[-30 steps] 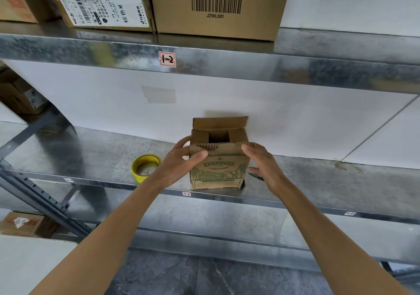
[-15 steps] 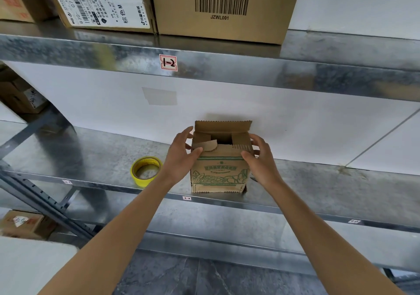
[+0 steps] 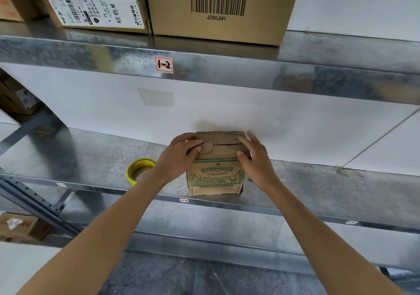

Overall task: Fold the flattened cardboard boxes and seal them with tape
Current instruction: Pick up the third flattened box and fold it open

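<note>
A small cardboard box [image 3: 216, 176] with green print is stood upright near the front edge of the middle shelf [image 3: 91, 158]. Its top flaps [image 3: 220, 138] are folded down, so its inside is hidden. Its top left corner is gripped by the left hand [image 3: 179, 158], the fingers [image 3: 189, 138] curled over the edge. The right hand [image 3: 256, 158] is laid on the top right, its fingers fairly straight and spread, pressed on the flaps. A yellow tape roll [image 3: 136, 169] is seen just left of the box. A barcoded carton [image 3: 218, 26] and a labelled carton [image 3: 97, 5], both closed, are kept on the upper shelf [image 3: 250, 67].
</note>
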